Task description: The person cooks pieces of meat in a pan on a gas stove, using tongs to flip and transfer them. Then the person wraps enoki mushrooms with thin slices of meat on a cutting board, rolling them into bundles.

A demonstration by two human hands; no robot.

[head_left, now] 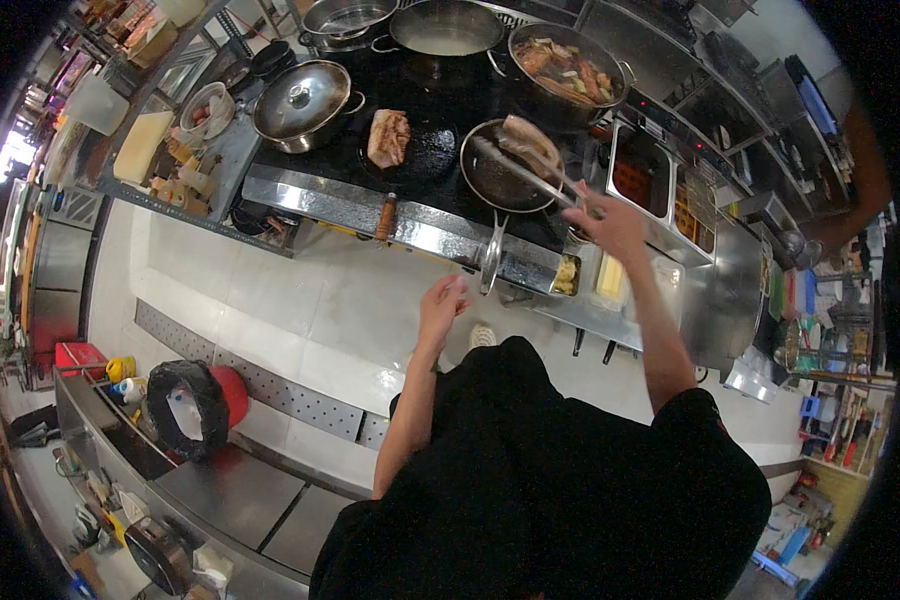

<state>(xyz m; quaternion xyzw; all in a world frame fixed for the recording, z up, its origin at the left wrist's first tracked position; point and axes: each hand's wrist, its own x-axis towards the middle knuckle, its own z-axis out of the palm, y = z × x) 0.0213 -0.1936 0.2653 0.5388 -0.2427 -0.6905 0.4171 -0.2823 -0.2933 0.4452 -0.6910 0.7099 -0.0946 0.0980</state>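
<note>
My right hand (pixel 612 225) is closed around metal tongs (pixel 542 182), which reach over a dark frying pan (pixel 498 188). A pale slab of meat (pixel 533 143) is at the tongs, tilted up against the pan's far right rim. The pan's steel handle (pixel 493 255) points toward me across the stove's front edge. My left hand (pixel 442 305) hovers just left of that handle, apart from it, fingers curled together with nothing visible in them. To the left, a browned slab of meat (pixel 388 138) lies on a dark flat pan with a wooden handle (pixel 386 216).
A lidded pot (pixel 305 105) stands at the stove's left. Along the back are a pot of pale liquid (pixel 448 28) and a wide pot of meat pieces (pixel 568 72). Steel food trays (pixel 642 165) sit at right. Behind me on the left is a black-lined bin (pixel 192 408).
</note>
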